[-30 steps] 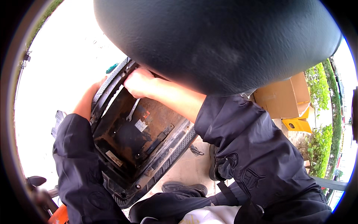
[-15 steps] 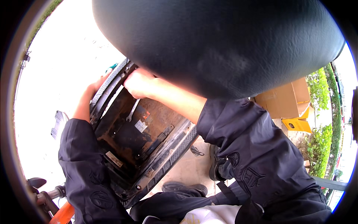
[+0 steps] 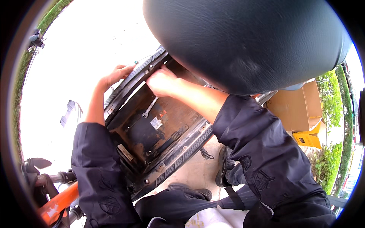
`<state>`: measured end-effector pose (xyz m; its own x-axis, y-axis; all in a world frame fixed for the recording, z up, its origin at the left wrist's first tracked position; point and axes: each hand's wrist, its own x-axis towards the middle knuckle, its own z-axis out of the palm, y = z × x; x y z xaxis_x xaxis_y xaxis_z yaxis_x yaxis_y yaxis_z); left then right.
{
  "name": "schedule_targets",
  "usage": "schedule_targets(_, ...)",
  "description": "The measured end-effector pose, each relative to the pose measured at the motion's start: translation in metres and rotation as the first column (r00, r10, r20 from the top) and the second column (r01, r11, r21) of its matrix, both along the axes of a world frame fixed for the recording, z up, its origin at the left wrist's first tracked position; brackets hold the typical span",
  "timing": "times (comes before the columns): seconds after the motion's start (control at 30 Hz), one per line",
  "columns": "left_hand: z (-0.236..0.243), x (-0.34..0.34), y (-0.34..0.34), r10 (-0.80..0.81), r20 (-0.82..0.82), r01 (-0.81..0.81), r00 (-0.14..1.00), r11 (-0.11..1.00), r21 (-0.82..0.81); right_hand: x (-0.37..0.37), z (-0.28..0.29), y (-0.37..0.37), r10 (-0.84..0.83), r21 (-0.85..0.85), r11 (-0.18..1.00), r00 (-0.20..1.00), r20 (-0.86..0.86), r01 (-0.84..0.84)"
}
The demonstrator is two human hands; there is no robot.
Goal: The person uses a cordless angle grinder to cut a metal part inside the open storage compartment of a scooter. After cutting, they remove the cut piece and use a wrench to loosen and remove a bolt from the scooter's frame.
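My left hand (image 3: 117, 75) is at the outer side of a long ridged black frame (image 3: 173, 171), its fingers bent together against the far rim. A small green spot (image 3: 135, 62) shows at its fingertips; what they grip is hidden. Inside the frame lies a rusty, dark compartment (image 3: 138, 135). My right hand (image 3: 162, 81) is closed in there, against the inner face of the far side wall. A silver wrench (image 3: 150, 107) comes out from under that fist, its open jaw pointing down over the compartment floor. A white label (image 3: 156, 122) is stuck beside the wrench.
A large black padded seat (image 3: 247, 45) overhangs the compartment from the top. At right stand a cardboard box (image 3: 298, 106) and a yellow box (image 3: 308, 139) near bushes. An orange tube (image 3: 59, 203) with a handlebar is at lower left. My shoes (image 3: 226, 167) are below the frame.
My view has shifted, so the frame and seat sit further right. My left hand shows more fully past the rim. The wrench has turned slightly with my right hand.
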<state>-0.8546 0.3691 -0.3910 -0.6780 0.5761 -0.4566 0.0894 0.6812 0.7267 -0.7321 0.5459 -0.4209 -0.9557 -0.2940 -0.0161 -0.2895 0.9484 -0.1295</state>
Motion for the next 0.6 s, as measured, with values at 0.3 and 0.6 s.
schedule_targets(0.3, 0.014, 0.064, -0.008, -0.116, -0.459, 0.074, 0.881, 0.991, -0.109, -0.004, 0.006, 0.003, 0.112, 0.014, 0.993, 0.969, 0.218, -0.118)
schedule_targets(0.6, -0.001, 0.071, -0.002, 0.073, -0.498, -0.01, 0.864, 0.992, 0.128, 0.016, 0.021, -0.007, 0.046, 0.097, 0.994, 0.989, 0.142, -0.06)
